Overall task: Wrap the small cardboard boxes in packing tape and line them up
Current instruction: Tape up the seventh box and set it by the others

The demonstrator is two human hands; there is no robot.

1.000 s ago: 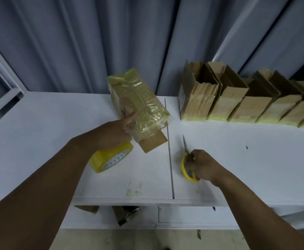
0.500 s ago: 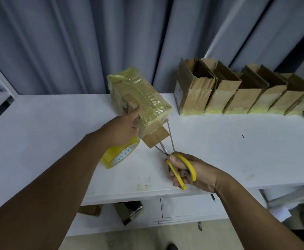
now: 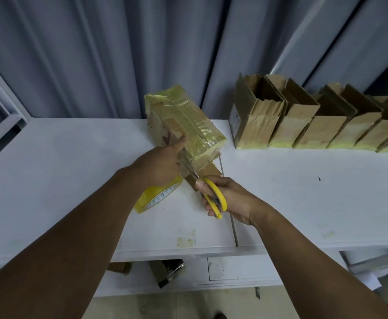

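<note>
since a moment earlier the right hand (image 3: pixel 232 199), fingers curled through yellow scissors (image 3: pixel 212 196), had brought the blades to the tape-wrapped cardboard box (image 3: pixel 183 122). left hand (image 3: pixel 163 164) gripped its near end above the white table (image 3: pixel 62 169), tape roll (image 3: pixel 158 196) below. light, stiff, slick; best held by edges.

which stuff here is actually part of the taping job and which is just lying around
Part of the job:
taped box in the left hand
yellow tape roll
scissors in the right hand
row of boxes at the back

Just lying about:
cardboard scrap and dark-wrapped box under the table
</note>
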